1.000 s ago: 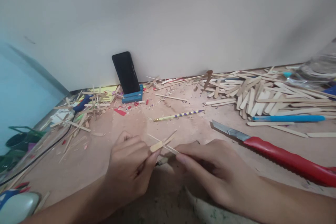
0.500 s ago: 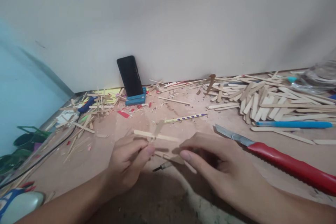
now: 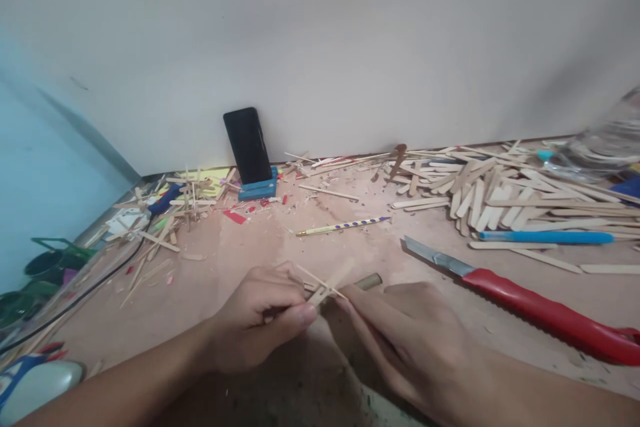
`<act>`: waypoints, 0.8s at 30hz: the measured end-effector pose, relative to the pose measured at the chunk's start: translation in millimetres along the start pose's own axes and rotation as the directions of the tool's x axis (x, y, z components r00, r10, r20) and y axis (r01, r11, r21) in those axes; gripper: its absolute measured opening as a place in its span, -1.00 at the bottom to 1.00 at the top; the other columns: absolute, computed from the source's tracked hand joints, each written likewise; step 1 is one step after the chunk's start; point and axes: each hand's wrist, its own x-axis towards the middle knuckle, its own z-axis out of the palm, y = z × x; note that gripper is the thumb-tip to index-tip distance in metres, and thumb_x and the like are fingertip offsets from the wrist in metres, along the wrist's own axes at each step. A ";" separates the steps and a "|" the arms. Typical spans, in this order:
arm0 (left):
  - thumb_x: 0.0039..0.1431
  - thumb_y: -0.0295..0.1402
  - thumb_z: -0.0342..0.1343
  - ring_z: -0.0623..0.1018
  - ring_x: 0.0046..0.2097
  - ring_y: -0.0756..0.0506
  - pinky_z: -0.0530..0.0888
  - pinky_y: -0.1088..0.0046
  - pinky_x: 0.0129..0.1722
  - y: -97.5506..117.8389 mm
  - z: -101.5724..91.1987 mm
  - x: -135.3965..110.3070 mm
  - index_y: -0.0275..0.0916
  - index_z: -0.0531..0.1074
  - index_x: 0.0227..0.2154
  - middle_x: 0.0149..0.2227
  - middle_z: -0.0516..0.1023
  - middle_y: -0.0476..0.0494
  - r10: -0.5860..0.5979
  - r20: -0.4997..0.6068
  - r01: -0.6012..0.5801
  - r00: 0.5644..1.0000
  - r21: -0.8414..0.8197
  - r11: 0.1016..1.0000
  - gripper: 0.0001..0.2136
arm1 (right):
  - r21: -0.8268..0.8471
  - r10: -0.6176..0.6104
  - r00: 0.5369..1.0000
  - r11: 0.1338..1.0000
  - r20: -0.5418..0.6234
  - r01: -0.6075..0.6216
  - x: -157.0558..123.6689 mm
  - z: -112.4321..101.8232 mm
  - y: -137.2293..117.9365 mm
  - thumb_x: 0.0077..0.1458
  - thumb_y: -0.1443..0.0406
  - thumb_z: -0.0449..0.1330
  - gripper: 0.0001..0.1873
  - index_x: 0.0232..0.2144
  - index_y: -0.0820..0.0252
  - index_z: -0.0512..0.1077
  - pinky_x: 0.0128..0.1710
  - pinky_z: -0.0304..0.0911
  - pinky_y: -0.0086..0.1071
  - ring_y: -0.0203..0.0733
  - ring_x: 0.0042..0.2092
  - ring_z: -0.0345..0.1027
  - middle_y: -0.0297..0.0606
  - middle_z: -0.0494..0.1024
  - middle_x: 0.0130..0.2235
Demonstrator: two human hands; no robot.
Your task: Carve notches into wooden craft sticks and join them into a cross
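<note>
My left hand (image 3: 270, 310) is closed, thumb against bent fingers, on a small crossed piece made of flat wooden craft sticks (image 3: 336, 275). One broad stick in it slants up to the right, and a thinner one crosses it. At the right end of the thin stick, my right hand (image 3: 415, 323) pinches with thumb and forefinger; its other fingers are curled and partly hidden. Behind the right fingertips, the end of a greenish rod (image 3: 371, 281) sticks out; the rest of it is covered. Beyond both hands lies a patterned pencil (image 3: 344, 225).
A red-handled utility knife (image 3: 530, 307), blade out, lies to the right. Behind it is a heap of craft sticks (image 3: 500, 200) with a blue pen (image 3: 547, 237). A phone (image 3: 247, 145) leans in a blue stand (image 3: 257, 188). Sticks and scraps (image 3: 187, 203) litter the left.
The crossed sticks have moved down and turned from nearly level to slanting. My right hand has closed in on the thin stick's end. The dark-tipped tool under my hands is hidden; the greenish rod shows.
</note>
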 end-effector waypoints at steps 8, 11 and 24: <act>0.49 -0.39 0.00 0.35 -0.48 0.03 0.33 0.43 -0.25 2.1 0.5 -9.7 -0.26 0.36 -0.56 -0.58 0.34 0.04 -0.112 -0.105 0.104 0.988 -0.079 0.991 -0.60 | -0.060 0.242 0.946 0.964 -0.215 -0.260 8.1 -13.8 8.4 0.42 0.33 0.07 -0.61 -0.52 0.16 0.32 -0.55 0.01 -0.43 -0.43 -0.61 0.09 -0.49 0.21 -0.60; 0.48 -0.35 0.05 0.40 -0.47 0.03 0.34 0.47 -0.29 1.8 0.5 -10.5 -0.26 0.47 -0.54 -0.59 0.39 0.03 -0.148 -0.162 0.136 0.976 -0.084 0.987 -0.61 | -0.030 0.278 0.947 0.958 -0.164 -0.286 12.4 -14.4 11.8 0.40 0.31 0.09 -0.60 -0.54 0.15 0.37 -0.51 0.13 -0.46 -0.39 -0.57 0.25 -0.46 0.36 -0.59; 0.52 -0.24 0.08 0.57 -0.40 0.03 0.51 0.57 -0.32 -6.8 6.4 -14.0 -0.20 0.49 -0.04 -0.45 0.58 0.02 -0.409 -0.427 0.304 0.807 -0.295 0.906 -0.82 | -0.015 0.168 0.986 0.986 -0.020 -0.168 17.3 -15.0 9.7 0.41 0.27 0.13 -0.78 -0.10 0.09 0.60 -0.16 0.27 -0.20 -0.14 -0.18 0.36 -0.23 0.55 -0.20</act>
